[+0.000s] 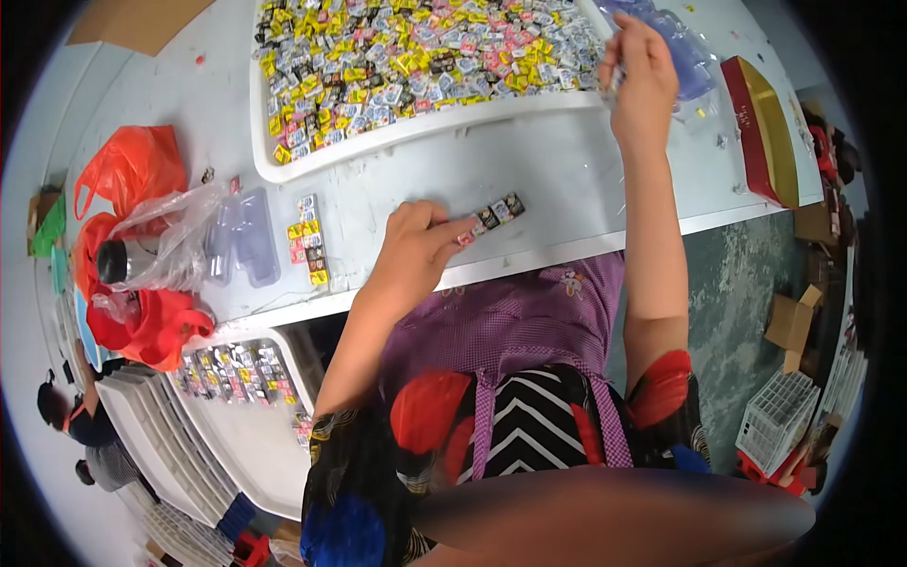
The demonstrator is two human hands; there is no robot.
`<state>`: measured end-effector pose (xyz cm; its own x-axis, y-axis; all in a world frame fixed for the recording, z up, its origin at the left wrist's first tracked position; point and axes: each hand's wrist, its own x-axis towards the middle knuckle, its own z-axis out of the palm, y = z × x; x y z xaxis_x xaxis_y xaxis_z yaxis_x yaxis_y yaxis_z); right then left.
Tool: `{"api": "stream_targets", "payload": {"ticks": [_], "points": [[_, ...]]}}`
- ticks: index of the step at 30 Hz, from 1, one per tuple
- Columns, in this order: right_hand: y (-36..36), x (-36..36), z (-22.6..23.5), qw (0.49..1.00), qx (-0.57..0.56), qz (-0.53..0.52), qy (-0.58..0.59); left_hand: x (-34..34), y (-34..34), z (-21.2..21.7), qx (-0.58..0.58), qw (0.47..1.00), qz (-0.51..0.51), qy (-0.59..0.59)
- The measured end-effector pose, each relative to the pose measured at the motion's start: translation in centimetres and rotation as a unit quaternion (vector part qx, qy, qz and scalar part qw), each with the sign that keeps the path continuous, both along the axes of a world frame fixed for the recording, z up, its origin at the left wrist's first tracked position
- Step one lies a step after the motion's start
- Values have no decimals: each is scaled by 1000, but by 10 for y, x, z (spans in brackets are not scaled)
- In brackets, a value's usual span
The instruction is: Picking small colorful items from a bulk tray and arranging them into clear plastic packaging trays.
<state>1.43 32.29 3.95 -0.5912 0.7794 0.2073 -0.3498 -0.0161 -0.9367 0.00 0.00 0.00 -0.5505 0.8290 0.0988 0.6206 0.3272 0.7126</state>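
A white tray (pixel 416 127) at the back of the table is heaped with small wrapped candies (pixel 406 66) in yellow, white, pink and black. My left hand (pixel 419 234) rests on the table, its fingers closed on the near end of a short row of wrapped candies (pixel 501 214). Over the tray's right edge I hold up my right hand (pixel 642 71), fingers bent together; something small and pale shows at them, too unclear to name. Another block of wrapped candies (pixel 308 241) lies left of my left hand, beside a clear plastic blister tray (pixel 253 236).
More clear plastic trays (pixel 692 80) lie at the back right, near a red and gold box (pixel 759 132). Red plastic bags (pixel 137 170) and a black-capped bottle (pixel 115 262) stand at the left. Below the table's front edge, a second white tray (pixel 241 444) holds packed candies.
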Motion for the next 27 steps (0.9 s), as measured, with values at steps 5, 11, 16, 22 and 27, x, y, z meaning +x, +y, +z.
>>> {"api": "stream_targets", "payload": {"ticks": [5, 11, 16, 22, 27], "points": [[30, -25, -14, 891, 398, 62, -210, -21, 6, 27, 20, 998, -56, 24], [-2, -18, -1, 683, 665, 102, -283, -79, 67, 56, 135, 977, -31, 161], [8, -38, -11, 712, 629, 184, -252, -110, 136, 25, 114, 979, -55, 160], [9, -29, -3, 807, 454, 204, -318, -106, 167, 22, 46, 974, -35, 220], [20, -20, 2, 868, 399, 139, -261, -105, 177, 21, 30, 959, -42, 280]]}}
